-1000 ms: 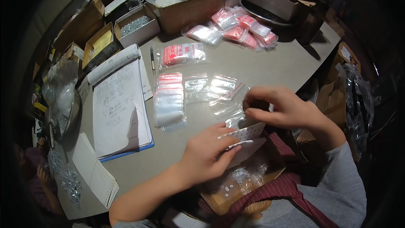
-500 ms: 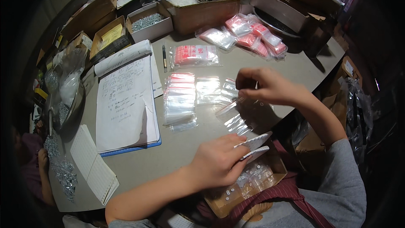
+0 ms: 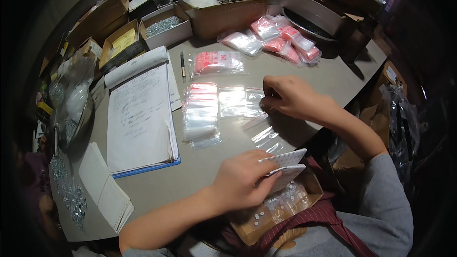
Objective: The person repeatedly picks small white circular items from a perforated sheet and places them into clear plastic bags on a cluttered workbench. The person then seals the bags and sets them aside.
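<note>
My left hand [image 3: 245, 178] is closed around white dotted cards [image 3: 284, 164], which spread apart like a fold above a cardboard box. Inside that shallow box [image 3: 315, 201] lie clear bags with small white round pieces [image 3: 259, 218]. Over the table, my right hand [image 3: 290, 97] has thumb and forefinger together at the edge of a small clear zip bag [image 3: 253, 102]; whatever is between the fingertips is hidden. Another clear bag [image 3: 267, 135] lies below that hand. To the left sit a flat clear bag [image 3: 232, 101] and a stack of red-topped zip bags [image 3: 201, 114].
A clipboard with written sheets [image 3: 138, 123] and a pen [image 3: 183, 66] lie left. Packs of red-printed bags [image 3: 285, 38] are heaped farther back. Cartons [image 3: 228, 12] and a box of screws [image 3: 164, 26] line the far edge. Loose metal parts [image 3: 74, 204] lie at the left edge.
My right hand's fingers have drawn together at the small bag's edge. The cards in my left hand now stand more tilted up and wider apart. The whole view has shifted slightly.
</note>
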A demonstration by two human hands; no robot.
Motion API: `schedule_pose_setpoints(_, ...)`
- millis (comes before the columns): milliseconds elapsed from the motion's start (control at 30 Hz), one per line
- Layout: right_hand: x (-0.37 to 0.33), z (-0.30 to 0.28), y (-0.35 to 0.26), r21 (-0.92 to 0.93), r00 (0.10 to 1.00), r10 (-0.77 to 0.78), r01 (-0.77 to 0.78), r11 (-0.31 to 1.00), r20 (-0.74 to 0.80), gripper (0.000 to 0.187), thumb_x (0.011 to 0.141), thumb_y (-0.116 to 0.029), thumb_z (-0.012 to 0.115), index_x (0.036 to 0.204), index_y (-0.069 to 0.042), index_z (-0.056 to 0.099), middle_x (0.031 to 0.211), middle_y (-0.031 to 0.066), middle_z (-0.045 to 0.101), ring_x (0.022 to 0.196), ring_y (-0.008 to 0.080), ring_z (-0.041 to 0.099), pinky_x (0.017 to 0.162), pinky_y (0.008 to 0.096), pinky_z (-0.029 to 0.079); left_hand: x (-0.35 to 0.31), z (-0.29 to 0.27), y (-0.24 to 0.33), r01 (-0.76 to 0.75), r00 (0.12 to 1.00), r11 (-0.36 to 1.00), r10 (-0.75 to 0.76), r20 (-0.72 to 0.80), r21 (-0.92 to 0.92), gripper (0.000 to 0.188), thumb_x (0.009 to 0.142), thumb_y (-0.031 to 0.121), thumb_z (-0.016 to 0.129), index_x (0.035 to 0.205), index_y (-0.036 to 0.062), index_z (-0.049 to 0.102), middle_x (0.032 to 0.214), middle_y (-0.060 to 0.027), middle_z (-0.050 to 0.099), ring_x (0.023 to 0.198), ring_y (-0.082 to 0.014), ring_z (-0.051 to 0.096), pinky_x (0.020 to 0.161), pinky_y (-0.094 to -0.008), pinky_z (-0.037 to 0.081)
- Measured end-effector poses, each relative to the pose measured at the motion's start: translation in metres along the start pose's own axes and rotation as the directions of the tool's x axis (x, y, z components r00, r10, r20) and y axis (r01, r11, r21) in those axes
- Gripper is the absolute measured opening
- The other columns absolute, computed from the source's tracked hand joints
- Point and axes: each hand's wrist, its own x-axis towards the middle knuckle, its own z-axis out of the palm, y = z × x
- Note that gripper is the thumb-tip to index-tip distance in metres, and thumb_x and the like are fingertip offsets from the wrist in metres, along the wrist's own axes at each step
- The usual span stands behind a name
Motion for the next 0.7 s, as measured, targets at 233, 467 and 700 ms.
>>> schedule_pose_setpoints(233,-0.072,-0.026,-0.043,0.262,0.968,-0.19,0.143,0.954,0.162,0.03,0.08,-0.009,0.073,0.107,-0.003,0.061,0.1,0.0167,0.062,0.092,0.0377,0.064,0.077,0.0453,0.052,-0.002,-0.003,0.002,0.211,0.978,0.976,-0.211,0.005,-0.062,0.012,0.087,0.014,0.078,0.096,0.0057,0.076,0.093,-0.0118,0.073,0.08,-0.0299,0.071,0.068,-0.0359,0.057)
schedule_pose_setpoints(467,-0.088,-0.012,-0.062,0.104,0.969,-0.244,0.239,0.965,0.029,0.042,0.074,-0.005,0.072,0.113,-0.003,0.057,0.099,0.0162,0.058,0.093,0.038,0.062,0.076,0.0456,0.052,0.0,-0.002,0.002,0.122,0.991,0.991,-0.125,-0.05,-0.052,0.012,0.087,0.011,0.078,0.096,0.0047,0.076,0.096,-0.0132,0.074,0.079,-0.0308,0.072,0.07,-0.0362,0.058)
schedule_pose_setpoints(700,-0.095,-0.001,-0.055,-0.077,0.894,-0.44,0.435,0.897,-0.079,0.034,0.074,-0.01,0.07,0.107,-0.002,0.066,0.104,0.0122,0.064,0.093,0.0316,0.066,0.077,0.0401,0.056,-0.002,-0.003,-0.001,0.197,0.978,0.972,-0.203,-0.039,-0.125,0.012,0.087,0.011,0.079,0.096,0.0031,0.076,0.097,-0.0148,0.075,0.08,-0.0312,0.073,0.069,-0.0358,0.058)
